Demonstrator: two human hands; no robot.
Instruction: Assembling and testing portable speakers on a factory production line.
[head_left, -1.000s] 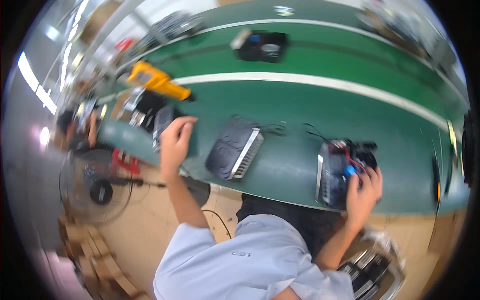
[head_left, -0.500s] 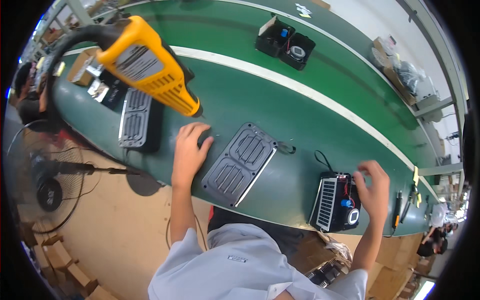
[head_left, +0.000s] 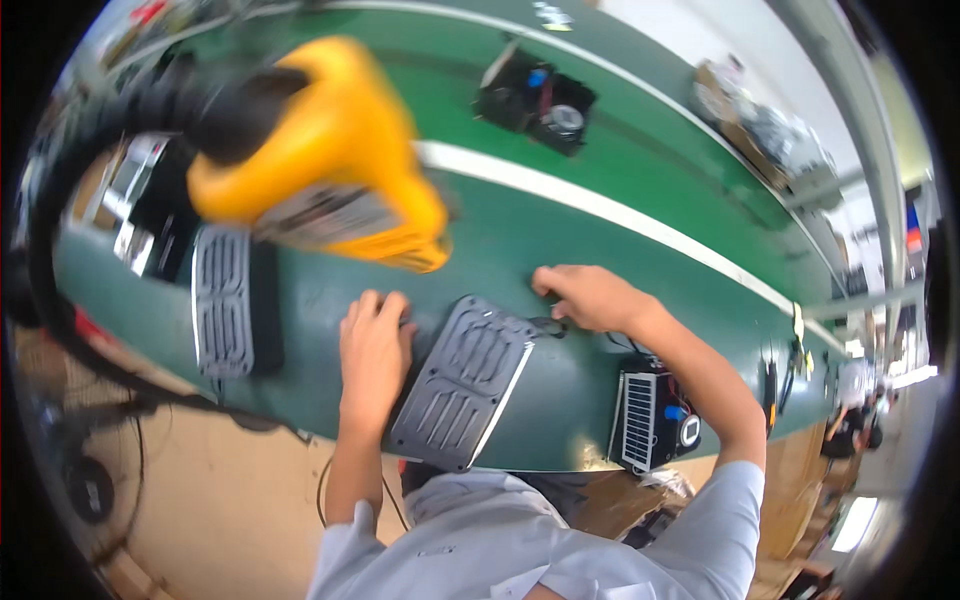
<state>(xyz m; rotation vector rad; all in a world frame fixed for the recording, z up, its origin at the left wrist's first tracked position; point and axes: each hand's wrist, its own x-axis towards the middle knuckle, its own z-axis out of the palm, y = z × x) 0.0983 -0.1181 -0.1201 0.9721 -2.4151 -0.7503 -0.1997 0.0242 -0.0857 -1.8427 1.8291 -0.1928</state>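
A dark grey speaker-like case (head_left: 465, 385) with two slotted panels lies face up and slanted before me on the green bench. My left hand (head_left: 375, 345) rests beside its left edge, fingers stretched out and holding nothing I can see. Beyond the upper right corner, by the case's black strap (head_left: 547, 326), is my right hand (head_left: 592, 298). Its fingers are curled together; anything between them is too small to make out. A yellow electric screwdriver (head_left: 350, 160), blurred, hangs above and to the left of my hands, touched by neither.
An opened unit with a solar panel (head_left: 640, 420) stands under my right forearm. Another slotted case (head_left: 225, 300) is at the left. Far back lies an opened black case (head_left: 535, 100). Hand tools (head_left: 772, 395) lie at the right, and a black cable (head_left: 55, 210) arcs at the left.
My right hand has moved left from the solar-panel unit to beside the slotted case's strap. The screwdriver has swung and turned. My left hand stays by the case while the whole view has shifted.
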